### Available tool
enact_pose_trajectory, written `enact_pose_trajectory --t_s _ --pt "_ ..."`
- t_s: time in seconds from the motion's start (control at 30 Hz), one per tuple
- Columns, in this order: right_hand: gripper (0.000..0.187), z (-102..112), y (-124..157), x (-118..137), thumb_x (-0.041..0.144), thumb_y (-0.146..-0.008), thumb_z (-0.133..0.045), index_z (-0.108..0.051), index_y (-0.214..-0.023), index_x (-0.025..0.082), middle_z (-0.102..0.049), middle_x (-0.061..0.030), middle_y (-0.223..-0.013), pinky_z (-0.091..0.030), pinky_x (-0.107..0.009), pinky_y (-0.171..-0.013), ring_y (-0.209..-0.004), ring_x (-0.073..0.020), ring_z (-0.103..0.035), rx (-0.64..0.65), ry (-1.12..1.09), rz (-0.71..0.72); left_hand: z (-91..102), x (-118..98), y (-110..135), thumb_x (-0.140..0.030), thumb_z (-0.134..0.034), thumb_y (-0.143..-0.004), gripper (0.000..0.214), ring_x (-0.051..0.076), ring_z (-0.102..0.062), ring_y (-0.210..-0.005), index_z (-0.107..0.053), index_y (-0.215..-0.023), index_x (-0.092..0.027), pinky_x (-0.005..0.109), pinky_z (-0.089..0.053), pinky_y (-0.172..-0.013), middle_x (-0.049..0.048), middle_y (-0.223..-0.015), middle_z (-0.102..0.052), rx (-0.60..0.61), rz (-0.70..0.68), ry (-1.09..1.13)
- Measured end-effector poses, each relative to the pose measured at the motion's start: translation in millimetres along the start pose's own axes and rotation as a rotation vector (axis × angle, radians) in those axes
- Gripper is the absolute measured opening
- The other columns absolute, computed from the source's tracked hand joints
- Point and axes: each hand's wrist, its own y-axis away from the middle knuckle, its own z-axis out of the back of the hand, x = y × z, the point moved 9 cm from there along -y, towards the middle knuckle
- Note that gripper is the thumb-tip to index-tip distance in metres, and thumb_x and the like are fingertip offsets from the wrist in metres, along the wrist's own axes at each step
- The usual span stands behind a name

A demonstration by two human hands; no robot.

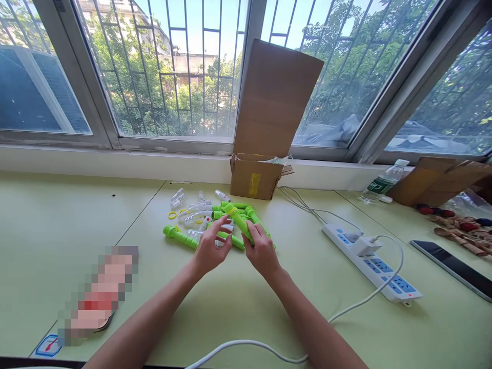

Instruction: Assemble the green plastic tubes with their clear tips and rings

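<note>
My right hand (pixel 263 251) is closed around the lower part of a bright green plastic tube (pixel 239 220). The tube tilts up and to the left, its wider ribbed end uppermost. Beside that end is my left hand (pixel 211 247), thumb and fingers apart and curved; whether a fingertip touches the tube is unclear. Below and behind the hands lie several more green tubes, one of them at the left (pixel 180 237). Among them are clear plastic pieces (pixel 178 197) and thin yellow rings (pixel 172 215).
Behind the pile stands an open cardboard box (pixel 246 179). To the right are a white power strip (pixel 369 261) with plugs and cables, a phone (pixel 453 266), a water bottle (pixel 384 182) and wooden items (pixel 457 230). A blurred-out object (pixel 102 292) lies left.
</note>
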Motion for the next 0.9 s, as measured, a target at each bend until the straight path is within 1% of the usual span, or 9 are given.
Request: enact_pose_trajectory --t_s 0.13,0.27,0.43,0.57,0.7,0.83,0.9 --pt "0.038 -1 -1 3 0.026 -0.092 -0.037 -0.044 -0.128 0.017 -0.059 -0.0114 -0.097 -0.051 -0.034 -0.071 -0.085 -0.0228 -0.061 0.014 0.016 0.019 2.4 0 0 -0.017 -0.053 -0.082 0.044 0.015 -0.065 -0.088 -0.046 -0.126 -0.022 0.023 -0.058 -0.059 0.0095 -0.113 -0.061 -0.020 0.003 0.007" --pt "0.038 -1 0 2 0.026 -0.092 -0.037 -0.044 -0.128 0.016 -0.059 -0.0120 -0.099 -0.051 -0.033 -0.070 -0.086 -0.0227 -0.061 0.019 0.017 0.019 2.7 0 -1 -0.017 -0.052 -0.082 0.046 0.016 -0.066 -0.089 -0.045 -0.127 -0.022 0.023 -0.058 -0.061 0.0093 -0.114 -0.060 -0.008 0.005 0.017" --pt "0.039 -4 1 2 0.026 -0.092 -0.037 -0.044 -0.129 0.015 -0.060 -0.0123 -0.098 -0.051 -0.033 -0.068 -0.081 -0.0220 -0.062 0.034 0.037 0.022 3.2 2 -1 -0.017 -0.052 -0.082 0.045 0.018 -0.065 -0.094 -0.046 -0.126 -0.022 0.025 -0.059 -0.064 0.0092 -0.113 -0.061 -0.002 0.028 0.036" --pt "0.040 -3 0 4 0.023 -0.092 -0.036 -0.042 -0.131 0.015 -0.061 -0.0123 -0.097 -0.051 -0.033 -0.068 -0.085 -0.0229 -0.062 0.033 0.056 0.052 1.3 4 -2 -0.017 -0.052 -0.082 0.047 0.018 -0.064 -0.098 -0.045 -0.128 -0.022 0.026 -0.059 -0.066 0.0093 -0.114 -0.060 0.026 0.063 0.057" --pt "0.041 -1 0 2 0.021 -0.092 -0.035 -0.041 -0.132 0.015 -0.062 -0.0121 -0.096 -0.051 -0.033 -0.068 -0.084 -0.0232 -0.062 0.019 0.089 0.055 -1.9 7 -1 -0.017 -0.053 -0.081 0.050 0.018 -0.063 -0.097 -0.042 -0.130 -0.023 0.027 -0.059 -0.065 0.0095 -0.117 -0.059 0.059 0.101 0.113" --pt "0.043 -1 1 2 0.020 -0.092 -0.034 -0.039 -0.135 0.016 -0.062 -0.0119 -0.097 -0.051 -0.031 -0.065 -0.082 -0.0221 -0.062 0.020 0.078 0.073 -3.6 9 -1 -0.019 -0.052 -0.082 0.048 0.018 -0.063 -0.096 -0.043 -0.130 -0.024 0.027 -0.058 -0.065 0.0096 -0.118 -0.057 0.079 0.149 0.189" --pt "0.043 -1 1 2 0.020 -0.092 -0.034 -0.039 -0.134 0.016 -0.061 -0.0118 -0.096 -0.050 -0.031 -0.064 -0.080 -0.0216 -0.062 0.018 0.071 0.075 -2.7 10 -1 -0.022 -0.052 -0.083 0.044 0.018 -0.063 -0.096 -0.045 -0.127 -0.023 0.027 -0.058 -0.065 0.0094 -0.115 -0.058 0.074 0.173 0.209"
